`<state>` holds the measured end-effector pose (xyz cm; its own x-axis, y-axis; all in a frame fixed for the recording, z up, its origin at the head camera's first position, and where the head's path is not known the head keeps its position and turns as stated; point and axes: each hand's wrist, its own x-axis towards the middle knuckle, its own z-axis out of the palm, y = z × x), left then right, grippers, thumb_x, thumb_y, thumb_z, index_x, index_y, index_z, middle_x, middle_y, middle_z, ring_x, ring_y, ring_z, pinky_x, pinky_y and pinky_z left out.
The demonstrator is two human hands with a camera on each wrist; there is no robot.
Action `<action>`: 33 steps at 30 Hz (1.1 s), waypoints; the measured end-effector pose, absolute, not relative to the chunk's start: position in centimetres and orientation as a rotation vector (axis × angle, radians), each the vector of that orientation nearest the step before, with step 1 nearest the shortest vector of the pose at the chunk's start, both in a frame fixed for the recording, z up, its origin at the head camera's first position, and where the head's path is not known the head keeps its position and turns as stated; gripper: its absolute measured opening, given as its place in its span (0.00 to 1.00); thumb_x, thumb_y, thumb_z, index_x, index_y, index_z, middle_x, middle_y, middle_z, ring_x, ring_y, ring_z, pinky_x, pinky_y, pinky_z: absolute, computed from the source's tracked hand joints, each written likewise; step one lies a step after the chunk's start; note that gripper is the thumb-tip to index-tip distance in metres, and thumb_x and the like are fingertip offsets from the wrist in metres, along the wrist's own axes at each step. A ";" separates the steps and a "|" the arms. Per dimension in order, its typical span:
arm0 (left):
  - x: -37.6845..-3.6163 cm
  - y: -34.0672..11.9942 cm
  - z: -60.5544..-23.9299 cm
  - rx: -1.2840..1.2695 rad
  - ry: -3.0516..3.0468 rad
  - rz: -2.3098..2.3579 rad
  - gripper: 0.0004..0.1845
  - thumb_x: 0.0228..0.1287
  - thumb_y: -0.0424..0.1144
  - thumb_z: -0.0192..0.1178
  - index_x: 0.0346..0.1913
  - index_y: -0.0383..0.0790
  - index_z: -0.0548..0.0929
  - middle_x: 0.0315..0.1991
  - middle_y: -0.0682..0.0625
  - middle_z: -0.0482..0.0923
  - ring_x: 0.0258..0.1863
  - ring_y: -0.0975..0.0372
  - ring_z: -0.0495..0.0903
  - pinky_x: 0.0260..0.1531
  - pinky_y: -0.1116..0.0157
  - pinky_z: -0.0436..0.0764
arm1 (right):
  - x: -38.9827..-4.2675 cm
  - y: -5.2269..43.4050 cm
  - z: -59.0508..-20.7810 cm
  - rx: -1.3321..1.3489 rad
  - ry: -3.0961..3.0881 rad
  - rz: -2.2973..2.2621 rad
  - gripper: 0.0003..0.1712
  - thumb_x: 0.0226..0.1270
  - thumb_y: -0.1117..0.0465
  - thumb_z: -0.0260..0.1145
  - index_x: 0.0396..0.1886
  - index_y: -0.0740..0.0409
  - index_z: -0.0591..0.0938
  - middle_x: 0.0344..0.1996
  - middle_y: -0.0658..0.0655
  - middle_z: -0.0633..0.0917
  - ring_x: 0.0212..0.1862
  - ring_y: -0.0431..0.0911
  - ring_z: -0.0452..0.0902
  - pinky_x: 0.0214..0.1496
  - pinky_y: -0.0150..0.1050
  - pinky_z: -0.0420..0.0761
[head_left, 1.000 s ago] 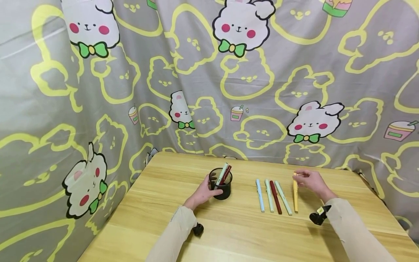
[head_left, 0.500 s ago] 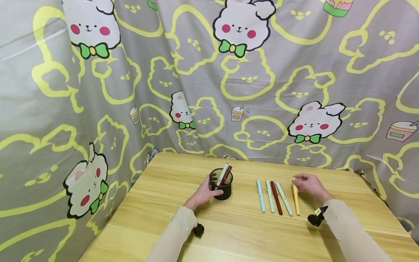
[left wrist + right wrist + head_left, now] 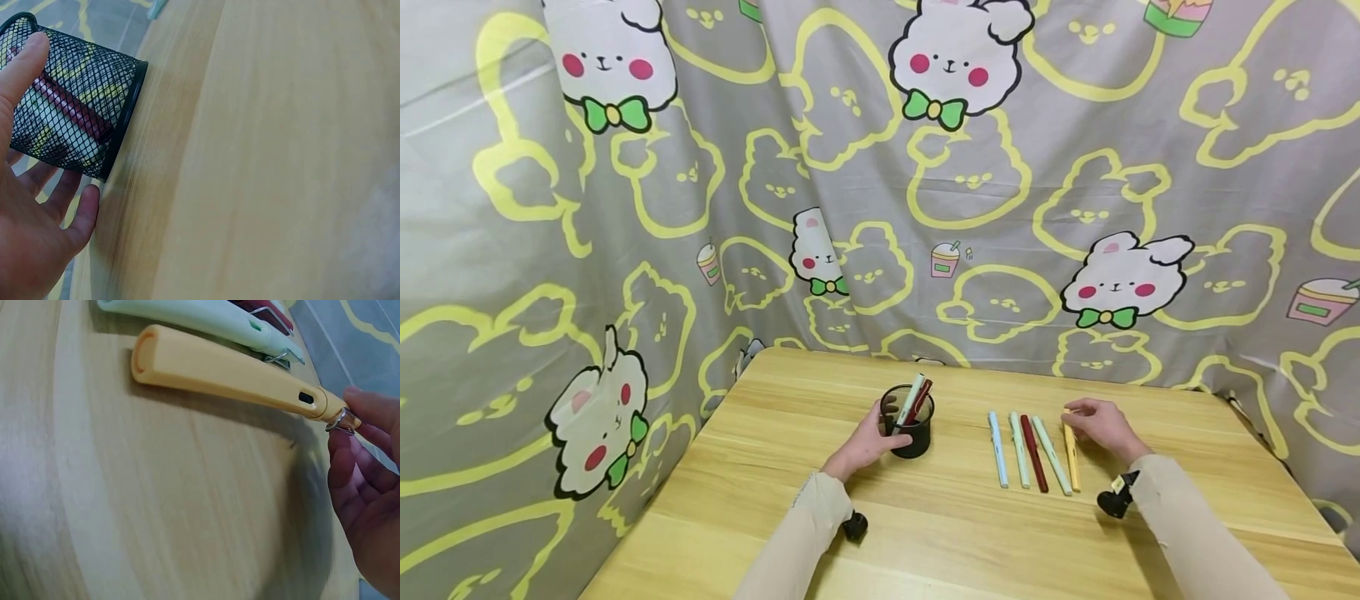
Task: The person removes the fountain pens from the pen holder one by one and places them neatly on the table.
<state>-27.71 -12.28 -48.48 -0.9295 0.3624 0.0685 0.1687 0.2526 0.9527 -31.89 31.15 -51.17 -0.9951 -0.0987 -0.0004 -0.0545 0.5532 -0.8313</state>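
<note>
A black mesh pen holder stands on the table, and my left hand grips it from the left side. A pale green pen and a dark red pen lean inside it; the left wrist view shows the red barrel through the mesh. On the right, my right hand pinches the clip end of a yellow pen between thumb and fingers. In the right wrist view the yellow pen lies beside a pale green pen, its wide end toward the camera.
Left of the yellow pen lie a light blue pen, a pale green pen, a dark red pen and another pale green pen, roughly side by side. A patterned grey curtain hangs behind the wooden table.
My right hand has shifted left and slightly nearer with the yellow pen, which now lies close to the neighbouring pale green pen. My left hand stays on the pen holder.
</note>
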 end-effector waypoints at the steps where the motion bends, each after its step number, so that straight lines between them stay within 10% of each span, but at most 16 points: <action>1: -27.7 -12.3 -48.4 0.503 2.352 1.755 0.43 0.58 0.34 0.66 0.70 0.30 0.53 0.61 0.31 0.64 0.56 0.43 0.70 0.55 0.48 0.68 | -31.9 31.2 -51.3 -0.140 2.733 -1.448 0.25 0.67 0.59 0.63 0.54 0.77 0.74 0.36 0.62 0.83 0.32 0.46 0.79 0.33 0.38 0.80; 33: -29.8 -12.4 -51.8 0.474 2.378 1.748 0.45 0.56 0.39 0.69 0.71 0.38 0.54 0.62 0.38 0.65 0.58 0.47 0.68 0.56 0.50 0.68 | -32.3 31.2 -52.3 -0.162 2.814 -1.300 0.23 0.66 0.60 0.63 0.51 0.76 0.76 0.35 0.61 0.84 0.32 0.45 0.78 0.32 0.38 0.78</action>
<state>-29.77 -12.40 -51.83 -0.9384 0.3397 0.0637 0.1622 0.2703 0.9490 -32.31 31.22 -52.30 -0.9938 -0.1104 0.0093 -0.0786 0.6440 -0.7610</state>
